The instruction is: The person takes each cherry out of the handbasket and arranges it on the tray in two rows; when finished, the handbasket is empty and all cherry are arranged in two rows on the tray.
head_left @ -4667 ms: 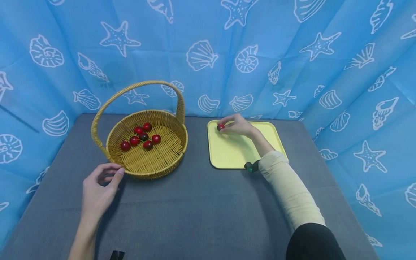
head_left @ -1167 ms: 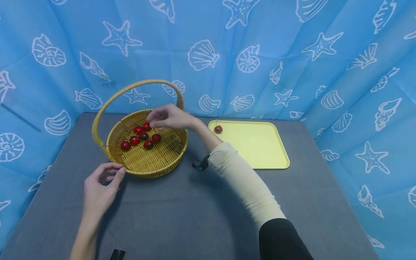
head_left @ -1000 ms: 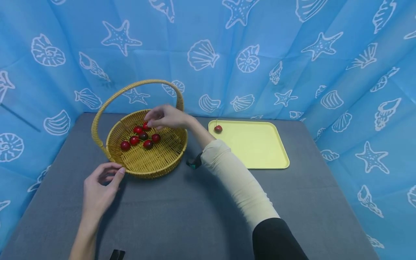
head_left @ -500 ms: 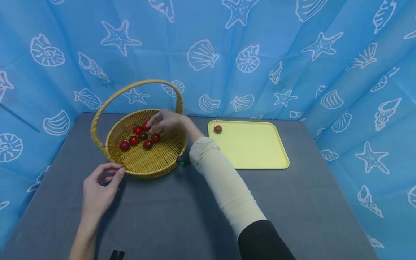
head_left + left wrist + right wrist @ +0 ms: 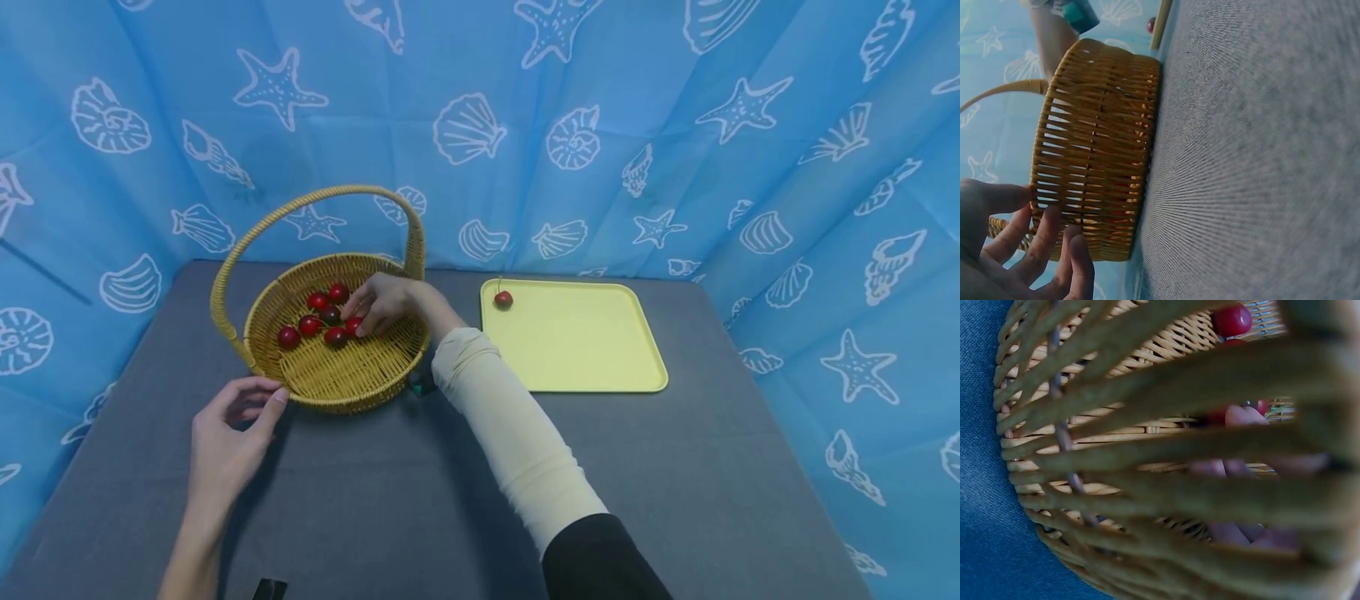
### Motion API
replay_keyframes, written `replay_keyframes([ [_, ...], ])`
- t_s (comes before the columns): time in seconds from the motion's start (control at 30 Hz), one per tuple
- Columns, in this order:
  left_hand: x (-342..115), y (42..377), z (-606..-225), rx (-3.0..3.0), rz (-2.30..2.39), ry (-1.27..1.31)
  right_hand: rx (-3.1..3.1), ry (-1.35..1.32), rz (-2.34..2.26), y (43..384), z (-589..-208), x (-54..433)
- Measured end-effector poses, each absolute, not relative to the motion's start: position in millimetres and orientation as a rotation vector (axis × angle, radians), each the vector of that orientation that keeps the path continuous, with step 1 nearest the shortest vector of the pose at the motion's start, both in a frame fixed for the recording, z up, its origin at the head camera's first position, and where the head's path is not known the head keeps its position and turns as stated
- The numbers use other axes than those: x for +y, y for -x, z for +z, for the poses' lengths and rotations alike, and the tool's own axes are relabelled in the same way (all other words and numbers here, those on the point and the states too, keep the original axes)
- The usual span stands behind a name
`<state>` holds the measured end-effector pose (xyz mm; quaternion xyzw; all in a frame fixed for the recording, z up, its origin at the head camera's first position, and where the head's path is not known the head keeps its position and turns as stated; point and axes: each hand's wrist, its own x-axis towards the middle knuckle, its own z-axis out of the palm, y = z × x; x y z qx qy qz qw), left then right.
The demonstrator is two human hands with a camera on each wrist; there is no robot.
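Observation:
My left hand grips the near-left rim of a round wicker basket with a tall arched handle. In the left wrist view, the thumb lies at the rim while the other fingers bend against the outer wall. Inside the basket, my right hand reaches down over the right side and pinches a red cherry. Several other dark red cherries lie close by, left of its fingers. Basket weave mostly covers that hand in the right wrist view.
A pale yellow tray lies to the basket's right, with one stemmed cherry at its back-left corner. Grey cloth covers the table. Behind hangs a blue curtain with shell and starfish prints.
My right hand left a cherry on the tray, moved left into the basket, then slid from the back cherry down to the right-hand one, which shifted slightly. My left hand stayed put.

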<state>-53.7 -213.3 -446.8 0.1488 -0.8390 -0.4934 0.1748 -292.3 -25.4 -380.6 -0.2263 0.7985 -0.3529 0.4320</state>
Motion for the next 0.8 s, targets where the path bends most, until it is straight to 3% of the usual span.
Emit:
replay_keyframes([
  [0.37,-212,53,-446,-2.402,-1.368,-0.449,1.995,0.576,-0.819,291,-384,-28],
  [0.8,-211,54,-445,-2.408,-1.357,-0.462,2.066,0.863,-0.809,303,-375,-12],
])
